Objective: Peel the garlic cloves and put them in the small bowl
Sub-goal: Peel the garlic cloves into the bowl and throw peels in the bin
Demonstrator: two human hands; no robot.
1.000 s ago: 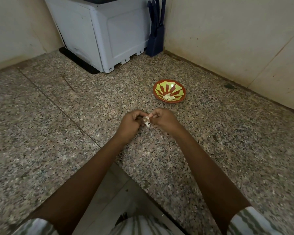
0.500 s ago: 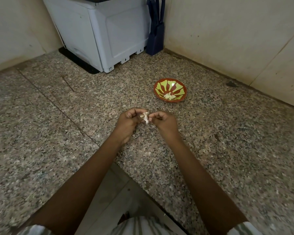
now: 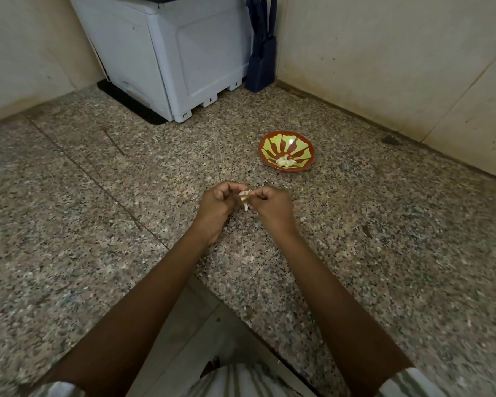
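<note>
garlic clove (image 3: pixel 245 197) half-hidden between hands, knife block (image 3: pixel 261 44) top cropped

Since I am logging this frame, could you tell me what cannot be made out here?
- Garlic clove, head view: mostly hidden by the left hand and right hand; how far it is peeled is unclear.
- Pieces in the small bowl: too small to count.
- Knife block: top cut off by the frame edge.
</note>
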